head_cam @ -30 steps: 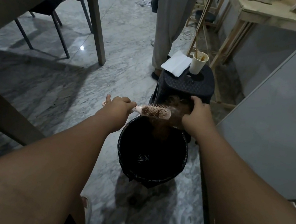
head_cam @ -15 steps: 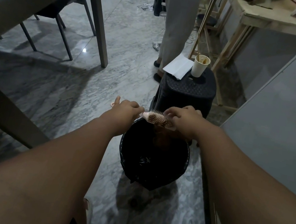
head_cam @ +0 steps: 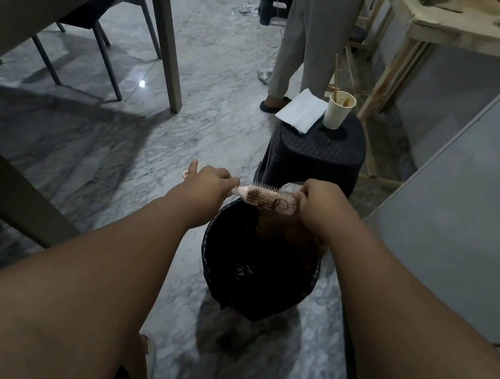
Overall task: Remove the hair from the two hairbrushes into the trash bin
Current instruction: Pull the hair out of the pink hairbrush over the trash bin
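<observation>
1. Left hand (head_cam: 210,183) fisted around the handle of one pink hairbrush (head_cam: 265,196); right hand (head_cam: 321,205) pinched closed at the brush head's far end.
2. Brush lies horizontal over the far rim of one black trash bin (head_cam: 253,291).
3. Brown hair (head_cam: 285,227) hangs from the bristles into the bin.
4. One black stool (head_cam: 316,154) just behind the bin carries one paper cup (head_cam: 338,111) and one white paper (head_cam: 301,114).
5. Second brush not visible.

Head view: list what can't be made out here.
- Second hairbrush: not in the head view.
- Right hand fingertips: hidden behind its own knuckles, so the grip on the hair is unclear.
- Hairbrush handle: covered by the left hand.
- Trash bin contents: lost in the dark liner.
</observation>
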